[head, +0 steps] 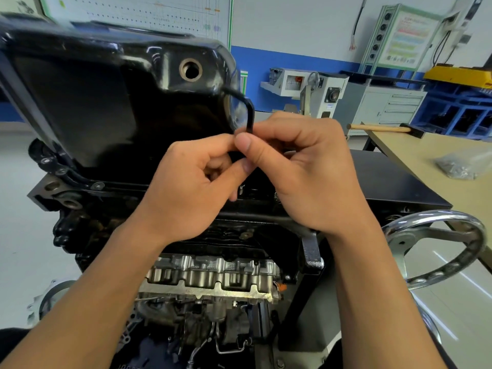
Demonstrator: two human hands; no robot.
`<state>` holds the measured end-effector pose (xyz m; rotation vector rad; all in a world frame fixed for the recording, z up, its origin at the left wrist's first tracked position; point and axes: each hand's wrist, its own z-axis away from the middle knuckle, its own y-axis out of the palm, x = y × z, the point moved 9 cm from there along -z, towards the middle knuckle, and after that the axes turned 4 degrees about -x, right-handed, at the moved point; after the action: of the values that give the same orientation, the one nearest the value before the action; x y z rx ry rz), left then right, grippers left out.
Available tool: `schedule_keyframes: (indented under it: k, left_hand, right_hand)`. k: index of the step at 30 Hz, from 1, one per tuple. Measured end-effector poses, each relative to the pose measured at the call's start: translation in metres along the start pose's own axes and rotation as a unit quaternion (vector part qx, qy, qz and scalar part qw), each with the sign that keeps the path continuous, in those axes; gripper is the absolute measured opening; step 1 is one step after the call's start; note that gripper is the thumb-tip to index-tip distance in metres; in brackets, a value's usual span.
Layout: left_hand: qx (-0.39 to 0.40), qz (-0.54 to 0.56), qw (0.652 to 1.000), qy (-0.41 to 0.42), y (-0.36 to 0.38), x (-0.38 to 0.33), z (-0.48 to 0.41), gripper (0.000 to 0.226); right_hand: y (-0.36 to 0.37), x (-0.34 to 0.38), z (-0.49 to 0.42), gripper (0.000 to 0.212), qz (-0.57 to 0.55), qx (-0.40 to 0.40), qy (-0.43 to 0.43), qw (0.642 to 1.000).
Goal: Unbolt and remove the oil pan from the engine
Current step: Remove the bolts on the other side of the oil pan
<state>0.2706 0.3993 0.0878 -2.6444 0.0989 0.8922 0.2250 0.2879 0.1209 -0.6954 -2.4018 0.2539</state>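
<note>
- The hex key [249, 113] shows only its bend and upper shank; its lower end vanishes between the pinching fingertips of the left hand [191, 182] and right hand [300, 171], so the bolt it meets cannot be seen
- The hands cover the near stretch of the oil pan [106, 102] flange, and the pan's left side runs past the picture's edge
- The bag [456, 166] on the counter [415, 155] is blurred, its contents too small to tell
- The wall chart [146, 17] has unreadable print, and its top is cut off
- The right forearm hides part of the handwheel [439, 275] rim
</note>
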Motion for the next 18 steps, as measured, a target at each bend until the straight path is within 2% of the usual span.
schedule_keyframes:
  k: [2,5,8,12,15,18]
  left_hand:
    - [0.024,-0.004,1.0,0.004,0.001,0.0,0.0,0.021]
    - [-0.012,-0.006,1.0,0.006,-0.003,-0.003,-0.001,0.021]
    - [-0.064,-0.014,0.998,0.01,-0.008,-0.005,0.0,0.019]
    - [-0.084,-0.017,0.996,0.001,-0.006,-0.002,0.001,0.018]
    - [-0.044,-0.003,0.999,0.0,-0.004,-0.004,0.0,0.011]
    - [0.002,-0.006,1.0,0.023,-0.001,-0.007,-0.001,0.026]
  right_hand:
    - [0.002,-0.001,0.0,0.013,0.004,0.022,0.009,1.0]
    - [0.005,-0.001,0.001,0.016,0.008,0.033,0.016,0.999]
    - [0.0,0.001,0.0,0.009,0.001,-0.009,0.012,1.0]
    - [-0.009,0.001,0.0,0.006,-0.013,-0.046,0.009,0.999]
    - [-0.004,0.003,0.0,0.007,-0.006,-0.016,-0.002,1.0]
    - [0.002,0.002,0.001,0.013,-0.012,0.011,0.004,1.0]
